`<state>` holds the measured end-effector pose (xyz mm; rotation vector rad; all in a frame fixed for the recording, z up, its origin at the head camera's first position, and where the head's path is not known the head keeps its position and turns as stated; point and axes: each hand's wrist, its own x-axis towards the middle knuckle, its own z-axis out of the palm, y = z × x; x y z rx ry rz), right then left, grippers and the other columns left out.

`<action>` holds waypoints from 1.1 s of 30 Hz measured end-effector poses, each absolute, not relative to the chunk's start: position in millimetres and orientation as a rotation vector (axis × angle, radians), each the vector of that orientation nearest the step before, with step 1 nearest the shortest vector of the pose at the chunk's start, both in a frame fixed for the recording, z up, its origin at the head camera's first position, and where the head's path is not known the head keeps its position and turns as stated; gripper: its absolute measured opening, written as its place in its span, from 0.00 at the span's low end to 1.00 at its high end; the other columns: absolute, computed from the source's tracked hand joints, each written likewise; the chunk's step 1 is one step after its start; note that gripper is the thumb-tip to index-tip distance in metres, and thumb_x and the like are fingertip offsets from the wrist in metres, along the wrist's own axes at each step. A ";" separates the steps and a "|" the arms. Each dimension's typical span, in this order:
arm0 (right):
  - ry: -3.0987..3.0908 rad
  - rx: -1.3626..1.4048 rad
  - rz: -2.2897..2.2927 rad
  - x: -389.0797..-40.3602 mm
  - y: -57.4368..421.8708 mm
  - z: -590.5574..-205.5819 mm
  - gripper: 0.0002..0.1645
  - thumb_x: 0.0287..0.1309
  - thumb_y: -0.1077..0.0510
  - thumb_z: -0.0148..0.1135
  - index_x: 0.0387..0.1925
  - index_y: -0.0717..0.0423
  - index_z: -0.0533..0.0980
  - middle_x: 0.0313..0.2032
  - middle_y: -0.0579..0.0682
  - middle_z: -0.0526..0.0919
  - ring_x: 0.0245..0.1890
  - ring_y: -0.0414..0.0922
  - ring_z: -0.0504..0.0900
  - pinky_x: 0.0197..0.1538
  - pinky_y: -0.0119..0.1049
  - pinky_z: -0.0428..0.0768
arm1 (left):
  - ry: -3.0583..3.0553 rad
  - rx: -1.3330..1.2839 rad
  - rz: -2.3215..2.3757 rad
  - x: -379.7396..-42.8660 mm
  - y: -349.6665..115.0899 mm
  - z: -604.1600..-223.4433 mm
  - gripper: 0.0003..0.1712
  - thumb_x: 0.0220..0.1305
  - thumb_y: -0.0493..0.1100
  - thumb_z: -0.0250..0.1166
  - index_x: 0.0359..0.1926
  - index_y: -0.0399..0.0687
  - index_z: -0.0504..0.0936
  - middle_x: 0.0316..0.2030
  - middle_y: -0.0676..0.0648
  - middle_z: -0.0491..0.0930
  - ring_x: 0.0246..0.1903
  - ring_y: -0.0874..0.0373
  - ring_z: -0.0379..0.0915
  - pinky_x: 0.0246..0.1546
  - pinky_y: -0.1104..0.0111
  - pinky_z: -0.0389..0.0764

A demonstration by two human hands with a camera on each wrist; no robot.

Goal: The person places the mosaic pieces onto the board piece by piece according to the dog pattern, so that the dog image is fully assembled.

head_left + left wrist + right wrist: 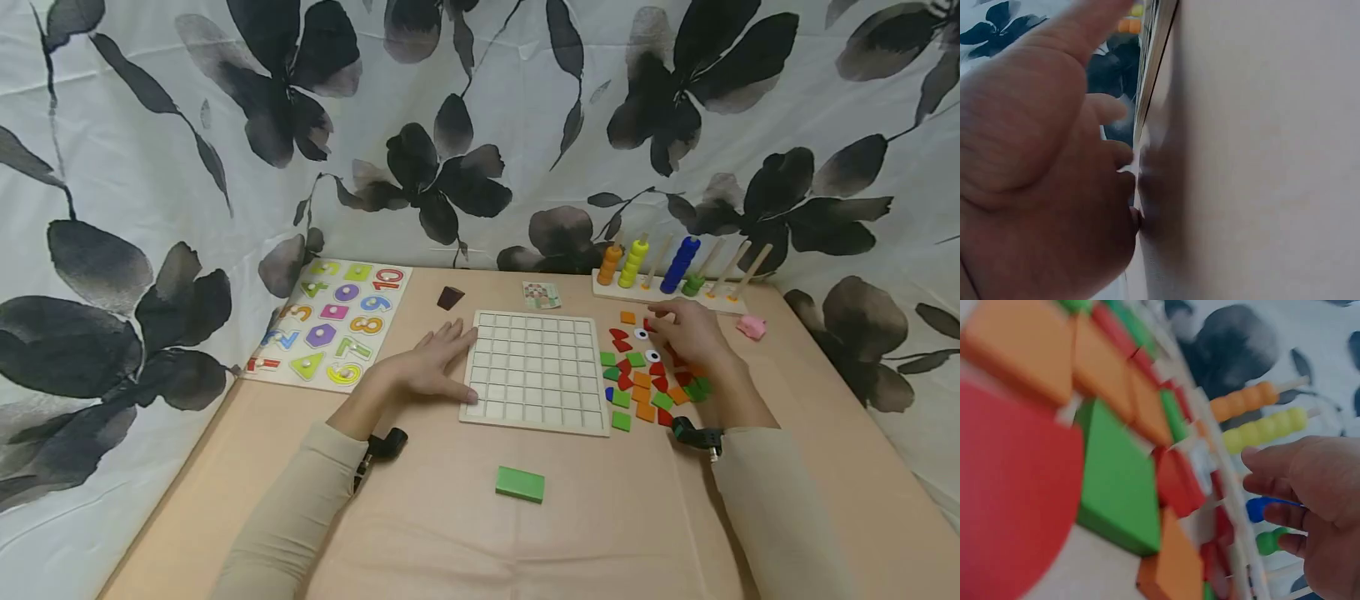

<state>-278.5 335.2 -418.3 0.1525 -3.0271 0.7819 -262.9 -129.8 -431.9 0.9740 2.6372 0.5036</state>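
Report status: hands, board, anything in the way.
Left hand at left edge of board. Right hand over loose pieces, nothing visibly held. Board flat, between hands. Nothing seen between pieces and board; green block on near side.

1. The right hand [686, 331] and its wrist hide part of the heap of coloured pieces [641, 394] in the head view, so their full count cannot be told.
2. That hand also covers a bit of the bead rack's base [604, 282].
3. The printing on the small card [542, 295] is too small to make out.
4. The sleeves [288, 517] run off the bottom edge.
5. In the left wrist view, the top edge cuts off the thumb [1094, 25] and the grid board [1159, 56].
6. In the right wrist view, a large red piece [1016, 494] is blurred and cropped at the left.
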 end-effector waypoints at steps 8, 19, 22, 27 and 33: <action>-3.108 0.120 0.769 -297.1 343.3 -432.4 0.17 0.66 0.54 0.58 0.52 0.56 0.78 0.48 0.59 0.80 0.47 0.57 0.73 0.53 0.58 0.67 | 2.595 0.951 0.461 -258.4 -131.3 -436.6 0.69 0.46 0.76 0.64 0.76 0.50 0.40 0.75 0.36 0.30 0.73 0.42 0.22 0.70 0.45 0.32; -2.900 0.261 1.231 -306.8 302.6 -404.3 0.13 0.64 0.56 0.60 0.48 0.52 0.80 0.43 0.52 0.82 0.41 0.51 0.77 0.38 0.34 0.79 | 2.592 0.923 0.482 -258.5 -134.9 -438.1 0.70 0.44 0.77 0.65 0.76 0.51 0.40 0.75 0.37 0.31 0.74 0.44 0.22 0.70 0.46 0.31; -2.829 0.527 1.287 -319.1 259.0 -394.1 0.12 0.63 0.59 0.61 0.47 0.55 0.82 0.44 0.52 0.83 0.42 0.49 0.80 0.42 0.32 0.79 | 2.591 0.922 0.490 -258.7 -134.6 -437.4 0.69 0.44 0.76 0.65 0.76 0.50 0.40 0.75 0.37 0.31 0.74 0.44 0.22 0.70 0.46 0.31; -2.803 0.859 1.326 -338.3 185.4 -399.6 0.10 0.60 0.64 0.63 0.43 0.60 0.83 0.42 0.52 0.84 0.39 0.47 0.80 0.39 0.33 0.79 | 2.600 0.927 0.461 -259.7 -133.0 -437.1 0.69 0.45 0.77 0.64 0.77 0.51 0.40 0.75 0.37 0.31 0.74 0.44 0.23 0.70 0.46 0.31; -2.916 0.884 1.171 -351.7 135.3 -417.8 0.06 0.59 0.64 0.64 0.37 0.58 0.85 0.36 0.49 0.86 0.36 0.44 0.79 0.41 0.36 0.78 | 2.607 0.930 0.443 -260.8 -131.0 -439.5 0.69 0.45 0.78 0.63 0.77 0.52 0.40 0.75 0.38 0.31 0.74 0.44 0.23 0.70 0.47 0.32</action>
